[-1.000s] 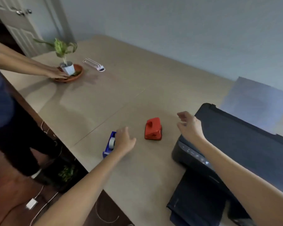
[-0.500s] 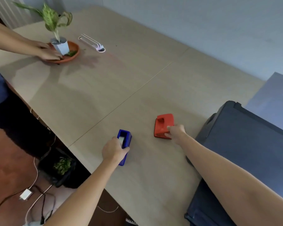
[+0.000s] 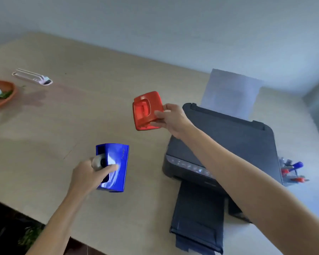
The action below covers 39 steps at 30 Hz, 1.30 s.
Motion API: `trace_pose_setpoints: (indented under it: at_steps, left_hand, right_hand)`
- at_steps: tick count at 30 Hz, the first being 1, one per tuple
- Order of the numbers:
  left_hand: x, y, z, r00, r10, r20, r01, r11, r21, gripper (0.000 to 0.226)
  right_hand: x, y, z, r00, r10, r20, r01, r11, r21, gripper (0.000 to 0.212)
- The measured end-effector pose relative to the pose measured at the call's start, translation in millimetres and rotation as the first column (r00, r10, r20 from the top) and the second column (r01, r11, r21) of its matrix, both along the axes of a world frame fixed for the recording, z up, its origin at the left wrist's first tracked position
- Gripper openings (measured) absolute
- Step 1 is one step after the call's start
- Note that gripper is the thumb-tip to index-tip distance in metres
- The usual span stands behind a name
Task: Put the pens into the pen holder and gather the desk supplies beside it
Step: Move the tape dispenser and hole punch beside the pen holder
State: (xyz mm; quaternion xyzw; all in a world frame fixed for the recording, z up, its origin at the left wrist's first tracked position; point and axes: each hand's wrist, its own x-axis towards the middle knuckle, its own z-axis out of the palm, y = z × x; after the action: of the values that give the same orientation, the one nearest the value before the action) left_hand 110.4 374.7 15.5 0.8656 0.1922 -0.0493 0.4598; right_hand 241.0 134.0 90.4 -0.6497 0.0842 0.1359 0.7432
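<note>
- Half a second before, the glossy blue plastic tape dispenser and the red plastic hole punch both sat on the pale wooden desk. In this frame you had lifted both clear of it.
- Your view had also swung right. The black printer filled more of the picture, and the other person's arms at the far left were out of view.
- Your left hand was closed around the near end of the tape dispenser, with a finger laid across its side. The grey tape roll showed just above your knuckles.
- Your right hand pinched the right edge of the hole punch between thumb and fingers. The punch stuck out to the left of the hand, tilted, above the desk and just left of the printer.
- A grey holder with red and blue pens stood on the desk to the right of the printer, partly hidden behind your right forearm and well apart from both hands.
- At the far left lay a white and pink clip-like tool and a terracotta saucer holding a white pot.
- Small writing ran along the dispenser's side and icons along the printer's panel, all too blurred to read.
</note>
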Motion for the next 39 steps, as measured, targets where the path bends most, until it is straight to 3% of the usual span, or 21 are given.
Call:
trace_pose_setpoints:
  at_steps: [3,7,10,15,20,23,28,34,39]
  left_hand:
    - [-4,-53,50,0.99,-0.112,0.089,0.115,0.993,-0.037,0.05]
    - [-20,-149,101,0.94,-0.311,0.144,0.323,0.944,-0.071,0.032]
    - [-37,-228,113,0.879,-0.457,0.135,0.47,0.879,-0.083,0.041]
    - [-78,-363,97,0.73,-0.678,0.089,0.68,0.733,0.002,0.03]
    - [-113,-471,48,0.62,-0.778,-0.099,0.784,0.616,0.072,0.052]
    - [-125,-514,18,0.571,-0.795,-0.206,0.82,0.565,0.093,0.051]
    - [-121,-550,-21,0.62,-0.708,-0.339,0.777,0.613,0.141,0.049]
    - [-97,-569,-51,0.728,-0.59,-0.348,0.677,0.697,0.234,0.05]
    - [-89,-584,-72,0.745,-0.548,-0.379,0.653,0.715,0.251,0.059]
  right_hand:
    - [-25,-70,42,0.995,-0.051,0.091,0.047,0.998,0.043,0.014]
    - [-70,-182,79,0.969,-0.176,0.174,0.17,0.984,0.049,0.022]
    - [-108,-264,87,0.937,-0.289,0.196,0.291,0.957,0.022,0.023]
    - [-183,-392,78,0.867,-0.467,0.175,0.469,0.883,0.034,0.022]
    - [-235,-475,46,0.785,-0.611,0.1,0.616,0.787,-0.035,0.021]
    - [-254,-509,18,0.741,-0.671,0.041,0.672,0.738,-0.067,0.025]
    - [-263,-538,-37,0.709,-0.698,-0.099,0.687,0.716,-0.123,0.023]
    - [-247,-544,-101,0.712,-0.664,-0.227,0.632,0.747,-0.204,0.01]
    - [-224,-542,-147,0.696,-0.664,-0.274,0.602,0.747,-0.282,0.016]
